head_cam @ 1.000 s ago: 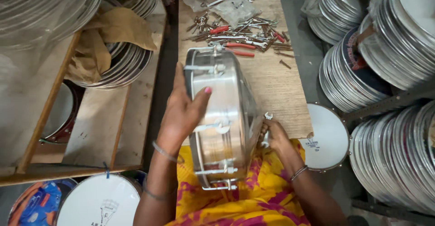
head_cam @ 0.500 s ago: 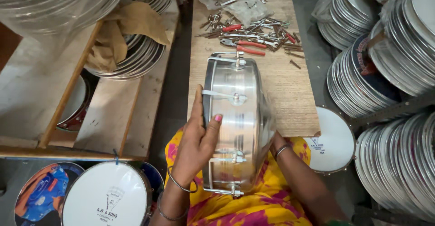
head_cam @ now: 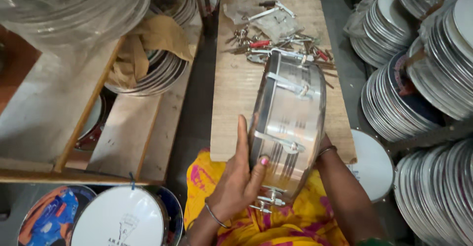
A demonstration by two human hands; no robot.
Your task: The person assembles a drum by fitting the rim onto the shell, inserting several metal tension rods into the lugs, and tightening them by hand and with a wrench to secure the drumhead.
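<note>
Tilting further right than before, the metal drum (head_cam: 290,123) stays gripped by left hand (head_cam: 239,179), right hand (head_cam: 325,145) hidden, grip unclear

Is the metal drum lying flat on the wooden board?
No: the metal drum stands tilted on its edge, steadied by the left hand, with the wooden board beneath.

Grey concrete floor (head_cam: 197,103) between wooden shelving (head_cam: 123,137) and stacked drumheads (head_cam: 419,98).
</note>
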